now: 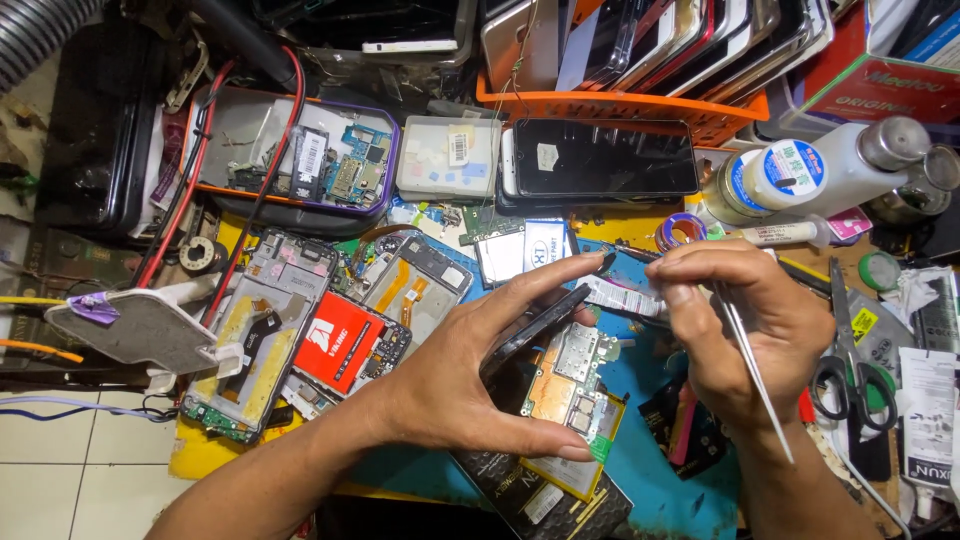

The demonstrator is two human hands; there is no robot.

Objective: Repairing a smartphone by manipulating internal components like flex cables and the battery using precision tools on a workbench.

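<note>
My left hand (470, 370) grips a dark phone frame (533, 330) on edge between thumb and fingers, tilted above an opened phone with a gold circuit board (570, 395). My right hand (745, 330) is closed on a pair of metal tweezers (752, 375), whose long end points down toward my wrist. Its fingertips sit at the upper end of the phone frame, next to a white labelled strip (622, 297).
Opened phones (262, 335) and a red-labelled battery (335, 345) lie at left on the blue mat (650, 460). A tray of parts (300, 160), a black phone (600, 158), an orange basket of screens (620, 105), white bottles (790, 175) and scissors (850, 360) surround the hands.
</note>
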